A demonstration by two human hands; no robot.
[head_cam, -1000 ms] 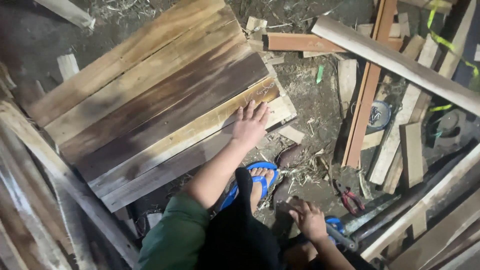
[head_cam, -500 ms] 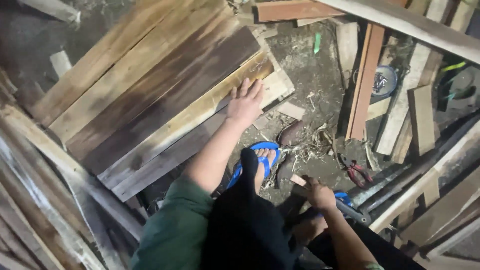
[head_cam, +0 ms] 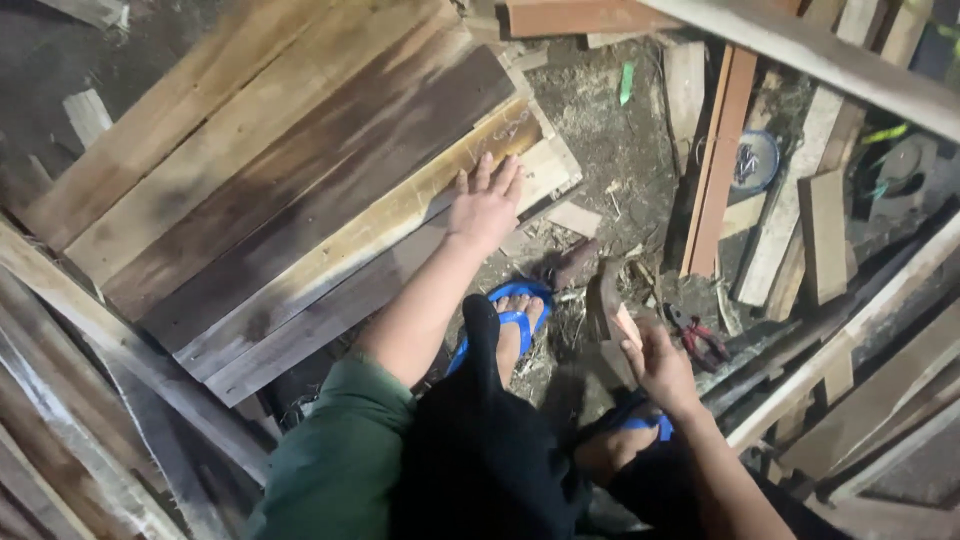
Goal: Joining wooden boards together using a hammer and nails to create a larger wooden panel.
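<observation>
The left hand (head_cam: 487,205) lies flat, fingers spread, pressing on the pale plank (head_cam: 370,225) at the near edge of a panel of boards (head_cam: 270,170) laid side by side. The right hand (head_cam: 660,365) grips a hammer (head_cam: 603,300), its head raised beside the knee. The step looks like nailing, with the plank held steady; the next blow calls for a firm brace and a clear aim. A blue sandal (head_cam: 510,310) stands on the dirt floor (head_cam: 610,140), with red pliers (head_cam: 700,340), offcuts and leaning timber all around.
</observation>
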